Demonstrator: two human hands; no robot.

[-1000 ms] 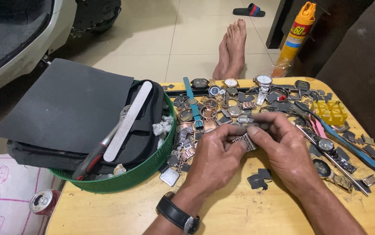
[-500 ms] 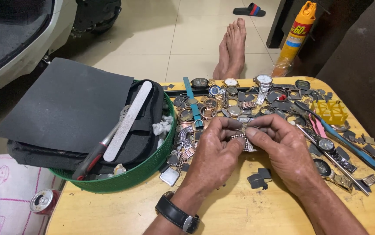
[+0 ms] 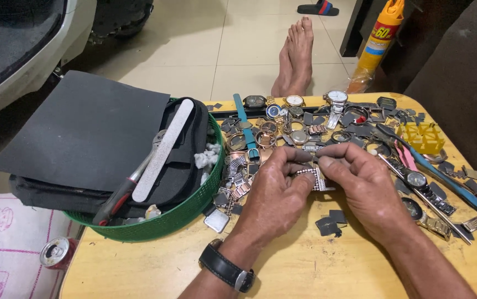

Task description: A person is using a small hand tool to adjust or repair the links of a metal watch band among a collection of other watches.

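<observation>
Both of my hands meet over the middle of a small yellow wooden table (image 3: 282, 277). My left hand (image 3: 276, 191), with a black wristwatch on its wrist, and my right hand (image 3: 360, 185) pinch a small metal watch bracelet piece (image 3: 315, 176) between their fingertips. The piece is silver with linked segments, and fingers hide part of it. Just beyond my hands lies a pile of watches, cases and straps (image 3: 299, 124).
A green basket (image 3: 166, 218) at the left holds a black pouch, a dark sandpaper sheet (image 3: 89, 130), a nail file and pliers. A yellow plastic holder (image 3: 422, 137), a blue-handled tool (image 3: 443, 177), dark scraps, a spray can (image 3: 379, 39), someone's bare feet (image 3: 295, 55) and a drink can (image 3: 55, 252) surround the table.
My hands stay in the same spot. The fingers have shifted slightly on the bracelet piece, turning it a little between them.
</observation>
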